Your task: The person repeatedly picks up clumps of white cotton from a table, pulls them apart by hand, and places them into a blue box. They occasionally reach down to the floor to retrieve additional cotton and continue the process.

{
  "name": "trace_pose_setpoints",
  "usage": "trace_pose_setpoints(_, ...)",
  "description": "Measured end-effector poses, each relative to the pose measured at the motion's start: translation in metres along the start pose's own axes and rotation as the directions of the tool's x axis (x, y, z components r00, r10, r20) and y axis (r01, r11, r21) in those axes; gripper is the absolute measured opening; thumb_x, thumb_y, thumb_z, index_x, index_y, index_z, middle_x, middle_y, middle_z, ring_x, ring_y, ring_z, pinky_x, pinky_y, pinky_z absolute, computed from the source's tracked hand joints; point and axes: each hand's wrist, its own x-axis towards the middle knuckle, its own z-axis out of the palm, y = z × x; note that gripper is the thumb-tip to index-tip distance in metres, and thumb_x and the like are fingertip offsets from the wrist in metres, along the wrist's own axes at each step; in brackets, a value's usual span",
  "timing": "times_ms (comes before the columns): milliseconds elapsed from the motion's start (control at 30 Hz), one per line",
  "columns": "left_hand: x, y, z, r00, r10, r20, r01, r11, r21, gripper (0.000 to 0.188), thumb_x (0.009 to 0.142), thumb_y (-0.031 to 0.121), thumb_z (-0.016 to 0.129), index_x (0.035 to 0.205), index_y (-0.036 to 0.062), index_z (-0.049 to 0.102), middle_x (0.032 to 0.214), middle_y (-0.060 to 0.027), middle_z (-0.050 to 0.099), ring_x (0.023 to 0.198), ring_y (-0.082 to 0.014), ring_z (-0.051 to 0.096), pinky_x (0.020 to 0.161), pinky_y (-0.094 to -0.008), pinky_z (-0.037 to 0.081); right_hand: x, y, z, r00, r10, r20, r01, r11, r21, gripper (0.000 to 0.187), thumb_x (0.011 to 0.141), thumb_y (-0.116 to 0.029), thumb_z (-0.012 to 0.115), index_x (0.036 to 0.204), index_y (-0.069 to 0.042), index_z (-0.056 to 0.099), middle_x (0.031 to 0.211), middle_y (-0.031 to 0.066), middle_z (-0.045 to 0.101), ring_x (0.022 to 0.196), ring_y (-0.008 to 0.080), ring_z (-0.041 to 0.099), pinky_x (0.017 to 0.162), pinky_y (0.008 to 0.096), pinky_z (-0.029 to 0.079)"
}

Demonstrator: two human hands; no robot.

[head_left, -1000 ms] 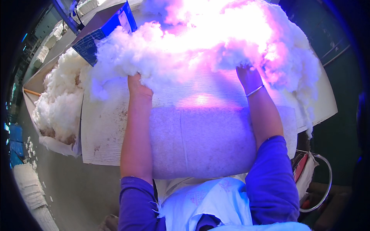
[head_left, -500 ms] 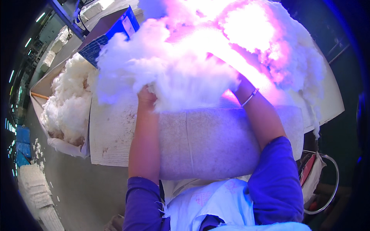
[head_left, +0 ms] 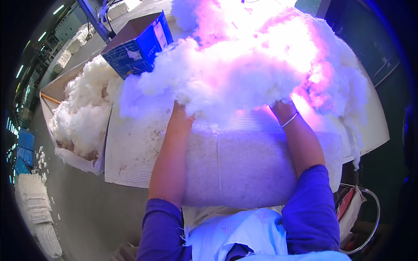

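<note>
Both hands, left (head_left: pixel 180 109) and right (head_left: pixel 282 108), are buried to the wrist in the fibre heap (head_left: pixel 244 65) lying directly ahead across the worktop (head_left: pixel 130 152), finger posture hidden.

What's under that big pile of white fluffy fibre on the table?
The fibre pile lies on a flat padded sheet spread over the table. Both hands are buried in its near edge, only the wrists showing. Anything else beneath is covered.
</note>
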Motion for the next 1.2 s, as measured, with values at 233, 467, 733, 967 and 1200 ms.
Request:
trace_pose_setpoints(233,0.002,-0.007,0.004,0.999,-0.018,0.027,0.017,0.999,0.043,0.038,0.090,0.035,0.049,0.112,0.0044,0.053,0.103,-0.0084,0.059,0.085,-0.0179,0.060,0.068,-0.0347,0.052,-0.012,0.009,0.015,0.991,0.105,0.084,-0.076,0.955,-0.287,0.036,0.090,-0.014,0.056,0.124,-0.003,0.048,0.106,0.0058,0.060,0.091,0.0117,0.059,0.077,0.0248,0.050)
trace_pose_setpoints(467,0.007,0.001,-0.009,0.999,0.011,-0.040,-0.011,1.000,-0.002,0.039,0.089,0.034,0.050,0.114,0.0043,0.052,0.104,-0.0086,0.058,0.086,-0.0175,0.059,0.069,-0.0343,0.052,0.009,0.000,-0.001,1.000,-0.019,0.024,0.015,0.987,0.160,0.039,0.090,-0.014,0.055,0.127,-0.003,0.045,0.108,0.0060,0.060,0.092,0.0119,0.059,0.077,0.0248,0.050)
trace_pose_setpoints(733,0.009,0.004,-0.015,0.999,-0.013,-0.048,0.013,1.000,-0.005,0.040,0.089,0.033,0.052,0.116,0.0041,0.051,0.107,-0.0089,0.058,0.088,-0.0170,0.059,0.069,-0.0339,0.052,0.005,0.002,-0.018,0.997,-0.077,0.011,0.067,0.928,0.366,0.042,0.091,-0.014,0.055,0.130,-0.003,0.043,0.111,0.0063,0.059,0.094,0.0122,0.058,0.078,0.0248,0.050)
trace_pose_setpoints(967,0.002,-0.003,-0.008,0.999,-0.032,-0.007,0.032,0.999,0.038,0.042,0.088,0.032,0.054,0.118,0.0039,0.051,0.109,-0.0092,0.057,0.090,-0.0165,0.059,0.070,-0.0335,0.051,-0.003,0.013,0.002,0.999,0.010,0.050,-0.017,0.990,0.141,0.045,0.091,-0.014,0.055,0.132,-0.003,0.041,0.113,0.0065,0.058,0.095,0.0125,0.058,0.078,0.0247,0.050)
trace_pose_setpoints(1200,-0.008,-0.018,0.016,0.995,-0.028,0.094,0.018,0.995,0.097,0.043,0.087,0.032,0.055,0.120,0.0037,0.050,0.111,-0.0094,0.057,0.091,-0.0161,0.059,0.071,-0.0331,0.051,-0.025,0.020,0.051,0.986,0.113,0.123,-0.068,0.942,-0.328,0.048,0.091,-0.015,0.055,0.135,-0.004,0.038,0.115,0.0067,0.058,0.096,0.0127,0.058,0.078,0.0247,0.050)
